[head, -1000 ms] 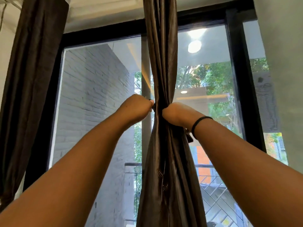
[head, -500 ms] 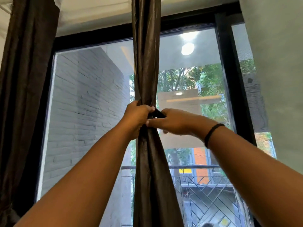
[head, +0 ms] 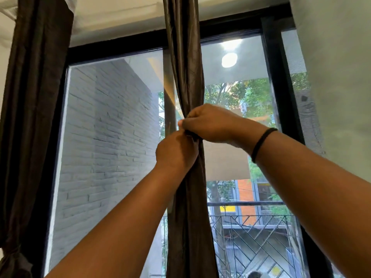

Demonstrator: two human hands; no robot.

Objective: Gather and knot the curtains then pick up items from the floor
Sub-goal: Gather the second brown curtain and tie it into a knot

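both hands are clenching the gathered curtain [head: 185,81] at mid-frame, right hand [head: 208,122] pinching a dark fold just above the left hand [head: 176,153], and i'm guessing that slick fabric is risking sliding loose if either grip is easing off before the knot's cinching tight.

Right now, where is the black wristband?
In the head view it sits right of centre, around the right wrist, just behind the right hand gripping the middle curtain before the window.
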